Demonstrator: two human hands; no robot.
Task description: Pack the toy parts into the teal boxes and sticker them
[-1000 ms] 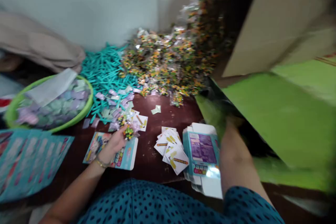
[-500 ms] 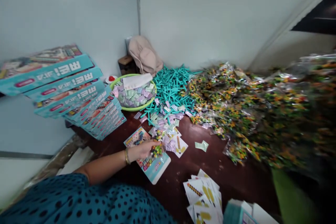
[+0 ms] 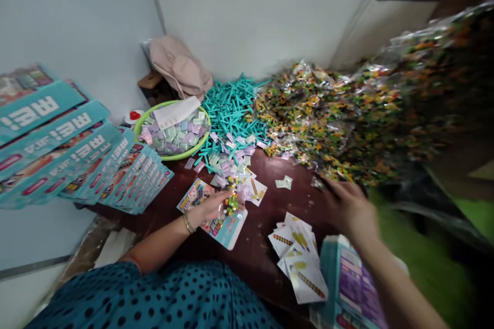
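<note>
My left hand (image 3: 210,207) is closed on a small clear bag of colourful beads (image 3: 231,202), above a printed card (image 3: 229,231) lying on the dark table. Beside that bag lie small lilac and green packets (image 3: 231,164) and a white picture sheet (image 3: 258,190). My right hand (image 3: 353,211), smeared by motion, is near the front edge of a big heap of bead bags (image 3: 332,118). Its fingers are too blurred to show whether they hold anything. Below and left of it is a stack of white picture sheets (image 3: 301,262).
Blue boxes (image 3: 88,149) lean in a tilted stack at left. A green-rimmed basket (image 3: 170,157) of packets stands near a pile of teal sticks (image 3: 229,110) and a pink cap (image 3: 179,64). A teal and purple package (image 3: 351,282) is at front right.
My right hand has come into view from the right, near the bead-bag heap. My left hand keeps its bag over the card. The camera view has shifted to the right.
</note>
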